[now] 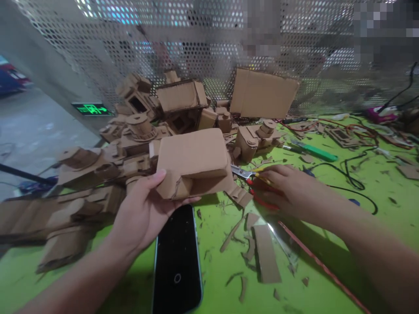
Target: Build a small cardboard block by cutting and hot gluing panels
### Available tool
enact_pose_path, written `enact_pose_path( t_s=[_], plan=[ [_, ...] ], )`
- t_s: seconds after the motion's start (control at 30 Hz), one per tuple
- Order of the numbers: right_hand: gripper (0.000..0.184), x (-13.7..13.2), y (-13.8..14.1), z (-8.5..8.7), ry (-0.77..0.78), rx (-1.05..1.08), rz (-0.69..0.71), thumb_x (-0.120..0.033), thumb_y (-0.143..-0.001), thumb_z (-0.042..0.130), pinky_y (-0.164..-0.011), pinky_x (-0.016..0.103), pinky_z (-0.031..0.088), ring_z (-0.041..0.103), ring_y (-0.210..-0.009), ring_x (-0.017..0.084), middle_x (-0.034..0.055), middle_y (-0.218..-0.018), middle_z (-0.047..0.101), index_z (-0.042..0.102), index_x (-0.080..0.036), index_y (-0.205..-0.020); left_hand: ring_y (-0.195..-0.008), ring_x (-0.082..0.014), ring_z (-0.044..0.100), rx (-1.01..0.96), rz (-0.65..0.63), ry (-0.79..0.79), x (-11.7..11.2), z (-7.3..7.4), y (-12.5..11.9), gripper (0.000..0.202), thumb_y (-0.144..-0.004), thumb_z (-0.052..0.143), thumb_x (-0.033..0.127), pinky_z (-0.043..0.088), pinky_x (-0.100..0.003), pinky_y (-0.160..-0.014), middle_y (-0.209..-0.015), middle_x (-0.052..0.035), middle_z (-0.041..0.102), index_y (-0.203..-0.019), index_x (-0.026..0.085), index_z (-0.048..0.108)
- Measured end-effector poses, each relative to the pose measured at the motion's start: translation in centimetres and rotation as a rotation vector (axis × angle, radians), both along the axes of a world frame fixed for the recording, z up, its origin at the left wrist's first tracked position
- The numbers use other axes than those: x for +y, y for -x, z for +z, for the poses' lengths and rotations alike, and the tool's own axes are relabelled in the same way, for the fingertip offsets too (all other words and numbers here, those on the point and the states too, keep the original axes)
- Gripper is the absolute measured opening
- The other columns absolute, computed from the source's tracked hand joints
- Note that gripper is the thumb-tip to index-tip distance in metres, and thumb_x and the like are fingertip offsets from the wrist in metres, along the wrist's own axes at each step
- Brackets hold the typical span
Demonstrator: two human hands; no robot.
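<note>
My left hand [144,209] is closed on a boxy brown cardboard piece [193,161], thumb on its near face, holding it just above the green table [343,270]. Over to the right, my right hand [288,187] lies palm-down on a pair of red-handled scissors [252,176]; the metal blades stick out leftward, toward the cardboard piece. Its fingers curl over the handles. A black phone [178,261] lies flat below my left hand.
A heap of cardboard model parts [131,131] fills the left and back. A flat cardboard sheet [262,93] leans on the perforated metal screen [196,39]. Cardboard strips and scraps [265,253], a green utility knife [314,151], black cables [353,174] and a red strip [321,266] lie on the table.
</note>
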State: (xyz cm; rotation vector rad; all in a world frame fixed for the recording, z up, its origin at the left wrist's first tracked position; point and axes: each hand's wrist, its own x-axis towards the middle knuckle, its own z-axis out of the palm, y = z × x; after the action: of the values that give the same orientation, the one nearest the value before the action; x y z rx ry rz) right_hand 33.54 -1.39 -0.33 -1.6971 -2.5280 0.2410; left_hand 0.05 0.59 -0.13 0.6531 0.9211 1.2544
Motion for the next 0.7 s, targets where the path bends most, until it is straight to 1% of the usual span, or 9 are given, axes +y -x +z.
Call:
enact_pose_path(
  t_s=[0.03, 0.1, 0.17, 0.27, 0.33, 0.43, 0.53, 0.6, 0.7],
  plan=[
    [0.036, 0.3, -0.4, -0.4, 0.002, -0.011, -0.028, -0.037, -0.104, 0.062, -0.091, 0.052, 0.061, 0.072, -0.116, 0.039, 0.0184, -0.135, 0.073, 0.071, -0.022, -0.136, -0.099, -0.032, 0.082, -0.007, 0.001, 0.01, 0.0, 0.0, 0.1, 0.049, -0.088, 0.075, 0.026, 0.076, -0.052, -0.073, -0.123, -0.0091, 0.086, -0.137, 0.024, 0.076],
    [0.04, 0.6, -0.9, -0.9, 0.013, -0.027, -0.066, -0.033, -0.103, 0.063, -0.079, 0.044, 0.06, 0.077, -0.1, 0.034, 0.017, -0.129, 0.075, 0.069, -0.024, -0.141, -0.097, -0.0327, 0.083, -0.011, -0.012, 0.008, 0.1, 0.0, 0.3, 0.051, -0.082, 0.08, 0.029, 0.076, -0.049, -0.075, -0.12, -0.0098, 0.087, -0.133, 0.022, 0.079],
    [0.041, 0.7, -1.0, -1.3, 0.027, -0.033, -0.093, -0.03, -0.102, 0.063, -0.07, 0.038, 0.057, 0.077, -0.087, 0.028, 0.015, -0.123, 0.076, 0.068, -0.025, -0.143, -0.094, -0.0308, 0.084, -0.006, -0.022, -0.01, 0.2, -0.1, 0.4, 0.05, -0.076, 0.087, 0.032, 0.075, -0.042, -0.077, -0.113, -0.0079, 0.088, -0.125, 0.021, 0.083],
    [0.038, 0.7, -0.9, -1.6, 0.054, -0.032, -0.12, -0.03, -0.1, 0.065, -0.067, 0.035, 0.053, 0.075, -0.082, 0.028, 0.0126, -0.11, 0.077, 0.069, -0.025, -0.138, -0.086, -0.0247, 0.084, 0.027, -0.046, -0.073, 0.1, -0.3, 0.5, 0.04, -0.071, 0.096, 0.036, 0.072, -0.026, -0.069, -0.094, -0.0009, 0.089, -0.108, 0.026, 0.089],
    [0.038, 0.7, -0.7, -1.7, 0.067, -0.026, -0.134, -0.033, -0.097, 0.069, -0.067, 0.035, 0.051, 0.074, -0.084, 0.029, 0.0116, -0.104, 0.076, 0.068, -0.025, -0.134, -0.089, -0.0236, 0.084, 0.074, -0.09, -0.14, 0.0, -0.3, 0.6, 0.042, -0.071, 0.098, 0.041, 0.07, -0.021, -0.069, -0.093, 0.0005, 0.088, -0.109, 0.028, 0.09],
    [0.037, 0.6, -0.3, -1.4, 0.083, -0.001, -0.181, -0.037, -0.095, 0.07, -0.062, 0.034, 0.045, 0.071, -0.078, 0.028, 0.011, -0.101, 0.076, 0.067, -0.023, -0.129, -0.108, -0.026, 0.083, 0.171, -0.16, -0.213, -0.3, -0.2, 0.8, 0.06, -0.072, 0.097, 0.051, 0.068, -0.021, -0.082, -0.118, -0.0018, 0.087, -0.126, 0.028, 0.085],
    [0.029, 0.3, 0.2, -0.3, 0.109, 0.058, -0.243, -0.038, -0.095, 0.069, -0.058, 0.033, 0.042, 0.067, -0.07, 0.025, 0.0082, -0.091, 0.075, 0.069, -0.023, -0.119, -0.117, -0.0286, 0.08, 0.224, -0.208, -0.248, -0.6, 0.0, 1.2, 0.065, -0.073, 0.094, 0.056, 0.067, -0.023, -0.087, -0.134, -0.0027, 0.083, -0.131, 0.029, 0.082],
    [0.026, 0.1, 0.4, 0.7, 0.14, 0.127, -0.264, -0.037, -0.092, 0.071, -0.059, 0.033, 0.044, 0.068, -0.07, 0.024, 0.0059, -0.087, 0.075, 0.071, -0.023, -0.114, -0.116, -0.0307, 0.08, 0.213, -0.227, -0.263, -0.7, 0.0, 1.5, 0.066, -0.071, 0.093, 0.058, 0.068, -0.026, -0.084, -0.13, -0.0032, 0.083, -0.13, 0.03, 0.083],
    [0.022, -0.2, 0.3, 2.1, 0.22, 0.273, -0.252, -0.035, -0.092, 0.07, -0.058, 0.031, 0.05, 0.07, -0.069, 0.022, 0.004, -0.086, 0.078, 0.074, -0.023, -0.11, -0.112, -0.0323, 0.081, 0.151, -0.189, -0.239, -0.8, 0.0, 1.8, 0.059, -0.072, 0.092, 0.054, 0.069, -0.03, -0.079, -0.107, -0.0026, 0.087, -0.126, 0.03, 0.084]
  ],
)
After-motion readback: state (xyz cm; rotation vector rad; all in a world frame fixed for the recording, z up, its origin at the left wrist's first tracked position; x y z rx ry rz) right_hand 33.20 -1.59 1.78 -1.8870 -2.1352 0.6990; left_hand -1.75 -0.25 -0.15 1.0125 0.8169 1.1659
